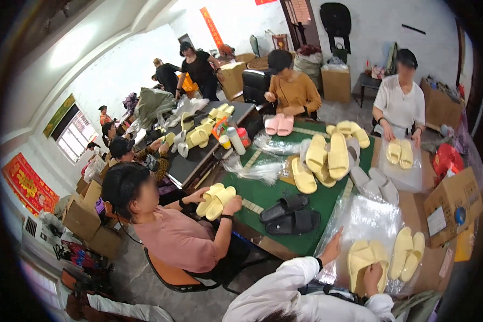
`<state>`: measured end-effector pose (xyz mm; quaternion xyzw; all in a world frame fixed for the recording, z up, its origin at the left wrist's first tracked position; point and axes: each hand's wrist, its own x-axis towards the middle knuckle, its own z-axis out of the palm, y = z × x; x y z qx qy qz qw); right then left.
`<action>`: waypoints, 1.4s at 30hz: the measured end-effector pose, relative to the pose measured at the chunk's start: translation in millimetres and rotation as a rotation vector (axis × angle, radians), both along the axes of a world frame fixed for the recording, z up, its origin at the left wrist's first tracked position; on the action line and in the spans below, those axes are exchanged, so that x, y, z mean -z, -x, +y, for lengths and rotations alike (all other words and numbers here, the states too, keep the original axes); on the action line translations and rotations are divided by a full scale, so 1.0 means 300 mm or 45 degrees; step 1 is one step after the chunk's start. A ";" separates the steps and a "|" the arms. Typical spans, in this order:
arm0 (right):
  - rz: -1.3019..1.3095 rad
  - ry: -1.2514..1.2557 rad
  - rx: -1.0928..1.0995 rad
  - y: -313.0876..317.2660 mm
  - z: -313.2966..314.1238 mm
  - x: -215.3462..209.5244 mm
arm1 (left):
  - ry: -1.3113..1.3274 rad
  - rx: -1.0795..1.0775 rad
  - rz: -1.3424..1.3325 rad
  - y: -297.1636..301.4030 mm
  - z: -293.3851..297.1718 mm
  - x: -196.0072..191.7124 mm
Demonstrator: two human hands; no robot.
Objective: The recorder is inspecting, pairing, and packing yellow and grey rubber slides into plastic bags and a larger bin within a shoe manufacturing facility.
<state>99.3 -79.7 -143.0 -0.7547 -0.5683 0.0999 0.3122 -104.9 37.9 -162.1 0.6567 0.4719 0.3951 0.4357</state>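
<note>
My left hand (331,248), below a white sleeve and a dark wristband, lies at the edge of a stack of clear plastic bags (374,217). Its fingers are stretched out. My right hand (372,277) is closed on a pair of pale yellow slippers (361,256) resting over the near end of the bags; some of its fingers are hidden inside the strap. Just right of it is a second pair of yellow slippers (408,252), side by side on clear plastic.
A green mat (241,214) carries black slippers (290,221), yellow slippers (316,153) and grey slippers (374,185). A cardboard box (453,206) stands right. At left, a seated person in pink (180,236) holds yellow slippers; across the table, another in white (400,99) handles a bagged pair.
</note>
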 end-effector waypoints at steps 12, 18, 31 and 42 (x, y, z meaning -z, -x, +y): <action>-0.209 0.144 -0.026 0.064 0.107 -0.094 | 0.117 0.021 -0.041 -0.046 0.048 -0.044; -0.231 0.093 0.034 0.064 0.084 -0.120 | 0.063 0.025 0.052 -0.090 0.017 -0.058; 0.178 -0.160 -0.768 -0.089 0.043 -0.130 | 0.547 -0.282 -0.526 0.007 0.074 0.058; 0.535 -0.228 -0.857 0.046 0.079 -0.204 | 1.087 -0.188 -1.151 -0.007 0.141 0.151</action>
